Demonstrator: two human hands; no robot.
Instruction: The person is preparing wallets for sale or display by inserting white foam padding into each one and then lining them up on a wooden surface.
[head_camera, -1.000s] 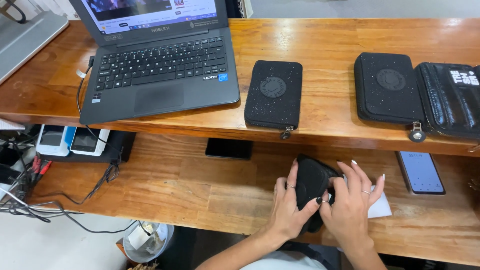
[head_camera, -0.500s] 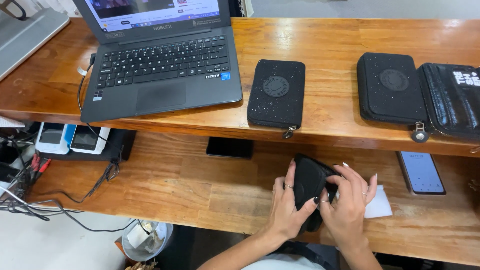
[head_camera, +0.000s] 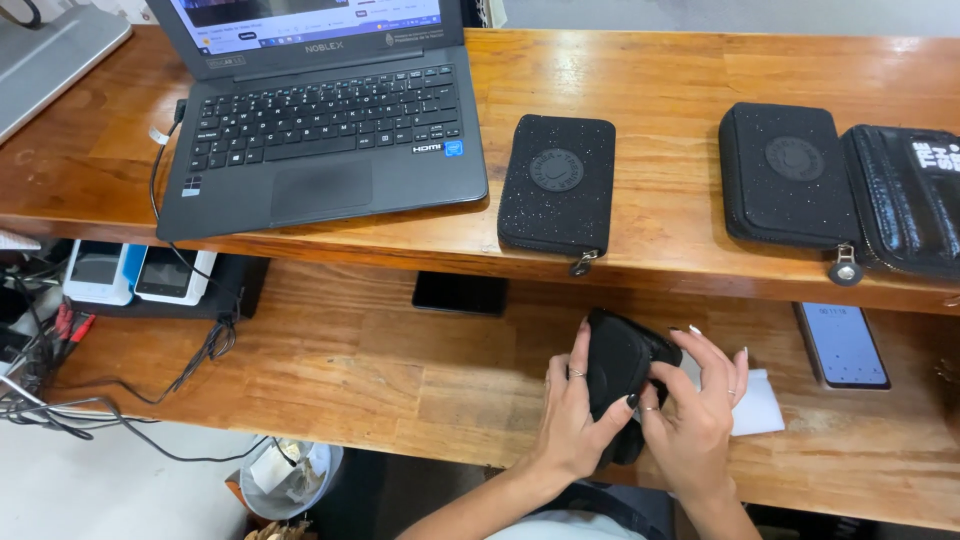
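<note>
Black pouch is getting held up between both hands just above the lower wooden shelf, standing more or less on end. Left hand is wrapping around its left side, fingers curling and clamping on the fabric, thumb pressing on the front with a dark-painted nail showing. Right hand is gripping the right edge, thumb and first fingers pinching it while the other fingers are fanning out loosely to the right. Can't tell if the pouch is zipped or open from here.

Just beyond the right fingertips a white slip of paper is lying flat on the shelf, and a smartphone is sitting a bit farther out that way, screen up. Another dark phone is lying beyond the left fingers, tucked under the upper desk. Up there, well past the fingertips, a glittery black zip wallet is lying flat, with a second black zip case and a shiny black case off to the right, touching each other. An open laptop is sitting far to the left.
</note>
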